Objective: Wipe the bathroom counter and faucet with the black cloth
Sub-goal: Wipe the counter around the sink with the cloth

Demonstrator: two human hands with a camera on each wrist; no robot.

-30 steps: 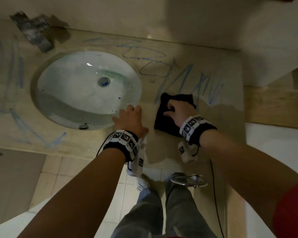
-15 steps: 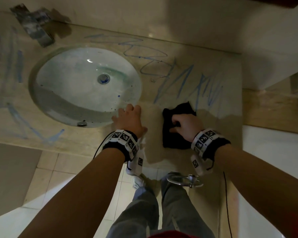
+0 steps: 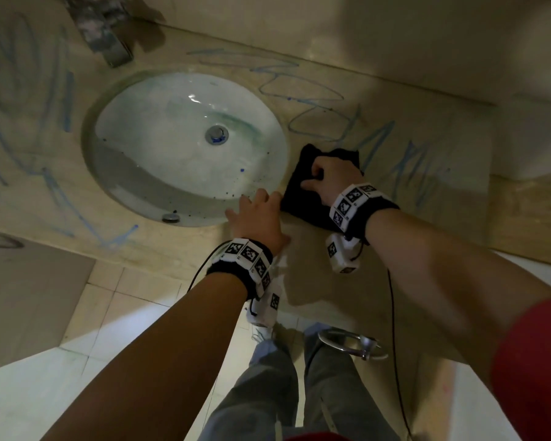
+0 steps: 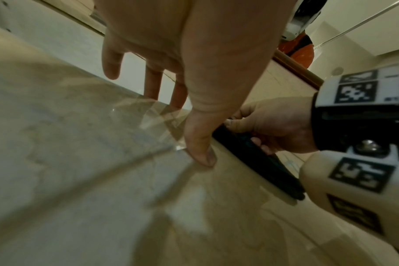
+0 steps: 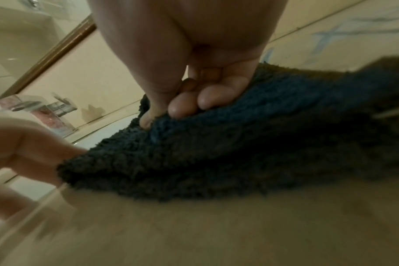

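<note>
Cloth (image 3: 303, 192) bunched in right hand (image 3: 334, 179) grip; left hand (image 3: 261, 218) flat on tabletop (image 3: 395, 249); press flatter, overlap strokes over blue marks (image 3: 372, 144).

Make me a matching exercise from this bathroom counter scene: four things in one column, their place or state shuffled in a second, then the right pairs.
Things:
1. black cloth
2. left hand
3. blue scribbles
4. faucet

Places or states:
A. behind the sink, at the back wall
B. flat on the counter at the basin's edge, fingers spread
C. gripped under the right hand, right of the basin
D. drawn across the counter, unwiped

Pairs: 1-C, 2-B, 3-D, 4-A
</note>
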